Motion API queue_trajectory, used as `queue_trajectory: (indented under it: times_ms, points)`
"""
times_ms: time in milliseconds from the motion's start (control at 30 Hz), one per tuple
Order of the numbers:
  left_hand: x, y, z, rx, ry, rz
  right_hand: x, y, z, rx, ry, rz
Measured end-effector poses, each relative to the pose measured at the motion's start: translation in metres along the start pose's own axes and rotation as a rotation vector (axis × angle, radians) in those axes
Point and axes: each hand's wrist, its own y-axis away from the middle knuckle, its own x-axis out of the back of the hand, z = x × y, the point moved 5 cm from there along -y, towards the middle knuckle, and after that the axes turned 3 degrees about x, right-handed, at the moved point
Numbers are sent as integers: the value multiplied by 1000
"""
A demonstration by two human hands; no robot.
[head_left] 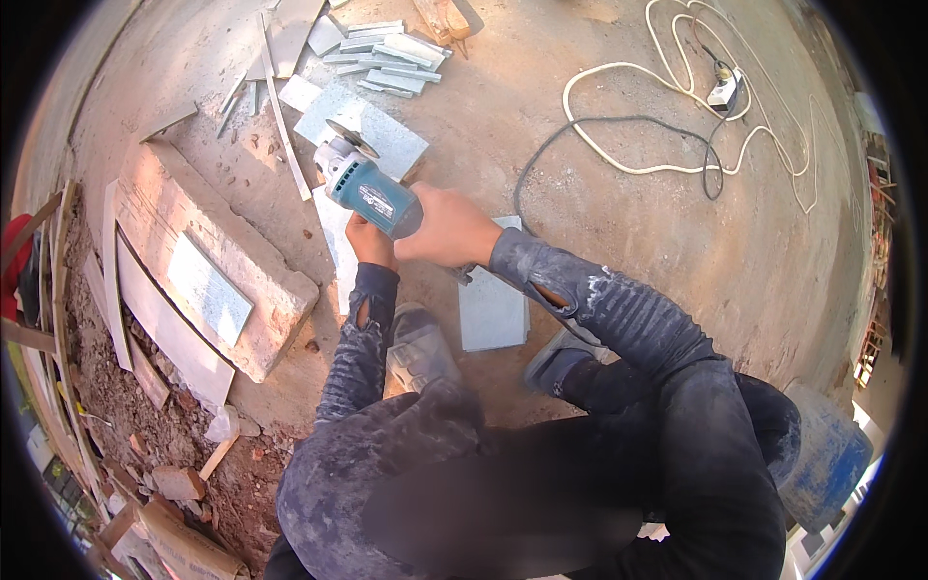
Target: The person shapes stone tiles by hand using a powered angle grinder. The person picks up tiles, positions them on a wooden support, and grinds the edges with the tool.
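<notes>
An angle grinder (377, 193) with a teal body and a grey metal head is held out in front of me. Its thin cutting disc (352, 138) stands on the far side, tilted, over a grey stone tile (391, 145) on the ground. My right hand (452, 228) is closed round the rear of the grinder's body. My left hand (371, 243) grips it from the near left side, its fingers partly hidden. Another pale tile (335, 242) lies under the grinder, and a stack of grey tiles (493, 314) sits between my feet.
A long concrete block (217, 256) carries one loose tile (210, 288) at my left. Cut tile strips (391, 58) are piled at the far side. A white cable (580, 111) loops to a socket box (723, 89) at right. A blue drum (826, 454) stands at lower right.
</notes>
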Motion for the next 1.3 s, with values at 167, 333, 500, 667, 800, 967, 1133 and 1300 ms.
queue_trajectory:
  times_ms: [167, 333, 500, 667, 800, 967, 1133, 1300]
  points:
    - [2, -2, -3, 29, 30, -16, -1, 3, 5, -44, 17, -21]
    - [4, 1, -3, 43, 64, -27, -4, 7, 10, -39, -14, -20]
    - [-2, 6, 6, 8, 59, -39, -4, 11, 10, -45, 18, -25]
    - [7, -1, 3, 1, -11, -38, -5, 10, 8, -75, 6, -41]
    - [22, -11, -5, 20, -80, -16, -12, -3, 2, -79, 33, -22]
    - [21, -7, -11, 0, 25, -51, -19, -32, -2, -53, -20, -6]
    - [15, -10, -9, -55, 74, -101, -14, -60, -6, -10, 81, -11]
    - [3, -4, -2, 46, 111, -114, 7, -44, 2, 43, 147, -55]
